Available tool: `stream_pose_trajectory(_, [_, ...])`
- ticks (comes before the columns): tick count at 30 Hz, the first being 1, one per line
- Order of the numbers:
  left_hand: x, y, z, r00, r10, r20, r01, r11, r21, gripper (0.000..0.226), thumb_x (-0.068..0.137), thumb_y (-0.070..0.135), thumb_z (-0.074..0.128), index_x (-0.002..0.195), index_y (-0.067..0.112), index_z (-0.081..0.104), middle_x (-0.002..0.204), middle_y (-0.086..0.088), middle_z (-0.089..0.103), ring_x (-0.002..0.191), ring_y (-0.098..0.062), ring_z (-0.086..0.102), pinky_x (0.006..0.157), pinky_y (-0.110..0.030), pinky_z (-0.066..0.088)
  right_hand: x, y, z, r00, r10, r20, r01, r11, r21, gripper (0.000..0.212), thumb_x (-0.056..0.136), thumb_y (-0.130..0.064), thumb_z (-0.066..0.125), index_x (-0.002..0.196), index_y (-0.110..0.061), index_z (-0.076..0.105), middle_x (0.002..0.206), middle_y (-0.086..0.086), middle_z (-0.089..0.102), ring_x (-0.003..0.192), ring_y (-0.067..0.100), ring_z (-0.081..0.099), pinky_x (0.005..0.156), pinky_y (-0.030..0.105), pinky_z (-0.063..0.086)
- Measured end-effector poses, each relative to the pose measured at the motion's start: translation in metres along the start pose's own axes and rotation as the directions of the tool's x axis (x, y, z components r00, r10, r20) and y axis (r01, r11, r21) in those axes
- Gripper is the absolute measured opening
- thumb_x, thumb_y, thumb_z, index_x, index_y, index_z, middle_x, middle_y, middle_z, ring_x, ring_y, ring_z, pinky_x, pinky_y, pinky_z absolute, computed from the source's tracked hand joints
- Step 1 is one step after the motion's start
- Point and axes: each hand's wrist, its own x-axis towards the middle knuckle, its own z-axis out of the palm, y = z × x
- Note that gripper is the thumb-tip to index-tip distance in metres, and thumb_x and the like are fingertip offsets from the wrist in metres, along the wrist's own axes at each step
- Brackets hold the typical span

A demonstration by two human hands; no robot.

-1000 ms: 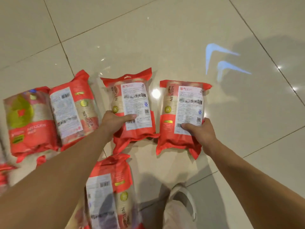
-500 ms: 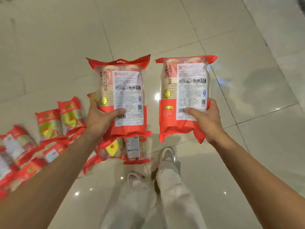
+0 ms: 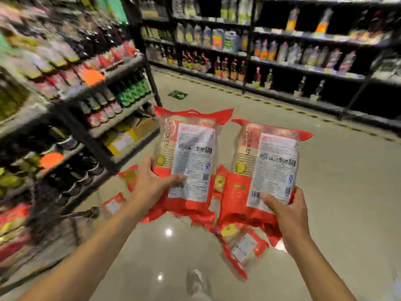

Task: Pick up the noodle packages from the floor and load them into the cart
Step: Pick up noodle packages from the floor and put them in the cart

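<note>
Dim aisle, heavy motion blur, glare spots on floor (image 3: 168, 232)

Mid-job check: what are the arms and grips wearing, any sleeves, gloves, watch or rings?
The left forearm and right forearm are bare to the frame edge, no sleeves in view. The left grip and right grip have no gloves. No watch, band or ring shows, though blur could hide something small.

The left noodle package (image 3: 188, 148) and right noodle package (image 3: 269, 166) have risen off the floor (image 3: 338, 192); the view has swung up onto store shelves (image 3: 104, 83); other packages (image 3: 240, 246) now lie below.
</note>
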Motion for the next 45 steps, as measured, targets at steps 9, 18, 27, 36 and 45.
stream_pose_trajectory(9, [-0.119, -0.083, -0.292, 0.857, -0.124, -0.500, 0.028, 0.980, -0.196, 0.071, 0.061, 0.012, 0.097, 0.117, 0.018, 0.055, 0.107, -0.001, 0.071, 0.090, -0.013, 0.071, 0.064, -0.018, 0.056, -0.138, -0.046, 0.224, 0.863, -0.134, 0.488, 0.199, 0.976, -0.084, 0.045, 0.073, -0.010, 0.088, 0.101, -0.028, 0.057, 0.101, 0.007, 0.075, 0.089, 0.032, 0.073, 0.088, 0.056, 0.058])
stream_pose_trajectory(18, [-0.187, -0.231, -0.544, 0.672, -0.286, -0.683, 0.047, 0.937, -0.346, 0.083, 0.058, 0.021, 0.100, 0.128, 0.020, 0.054, 0.113, 0.001, 0.074, 0.096, -0.016, 0.073, 0.085, -0.038, 0.060, -0.329, -0.014, 0.493, 0.650, -0.135, 0.748, 0.295, 0.952, -0.085, 0.052, 0.072, -0.009, 0.088, 0.115, -0.015, 0.061, 0.104, 0.008, 0.075, 0.087, 0.025, 0.074, 0.076, 0.040, 0.059])
stream_pose_trajectory(27, [-0.202, -0.322, -0.739, 0.547, -0.398, -0.736, 0.107, 0.906, -0.411, 0.077, 0.061, 0.024, 0.098, 0.125, 0.022, 0.054, 0.113, 0.001, 0.072, 0.097, -0.022, 0.073, 0.083, -0.045, 0.062, -0.455, 0.009, 0.676, 0.531, -0.034, 0.846, 0.296, 0.944, -0.148, 0.055, 0.059, -0.027, 0.092, 0.105, -0.029, 0.061, 0.105, 0.003, 0.077, 0.091, 0.024, 0.075, 0.083, 0.048, 0.061])
stream_pose_trajectory(36, [-0.100, -0.386, -0.849, 0.548, -0.488, -0.679, 0.195, 0.864, -0.464, 0.086, 0.054, 0.031, 0.099, 0.126, 0.017, 0.054, 0.112, -0.005, 0.072, 0.094, -0.024, 0.073, 0.074, -0.041, 0.062, -0.442, 0.066, 0.849, 0.571, 0.108, 0.813, 0.145, 0.962, -0.230, 0.080, 0.048, -0.031, 0.091, 0.120, -0.013, 0.061, 0.105, 0.011, 0.078, 0.088, 0.028, 0.078, 0.077, 0.046, 0.063])
stream_pose_trajectory(45, [0.065, -0.525, -0.947, 0.515, -0.687, -0.512, 0.407, 0.722, -0.559, 0.088, 0.052, 0.028, 0.101, 0.126, 0.019, 0.055, 0.113, -0.008, 0.074, 0.091, -0.028, 0.077, 0.074, -0.047, 0.065, -0.390, 0.174, 1.034, 0.650, 0.314, 0.692, 0.044, 0.893, -0.447, 0.055, 0.065, -0.007, 0.091, 0.111, -0.019, 0.063, 0.101, 0.008, 0.078, 0.088, 0.028, 0.076, 0.080, 0.045, 0.063])
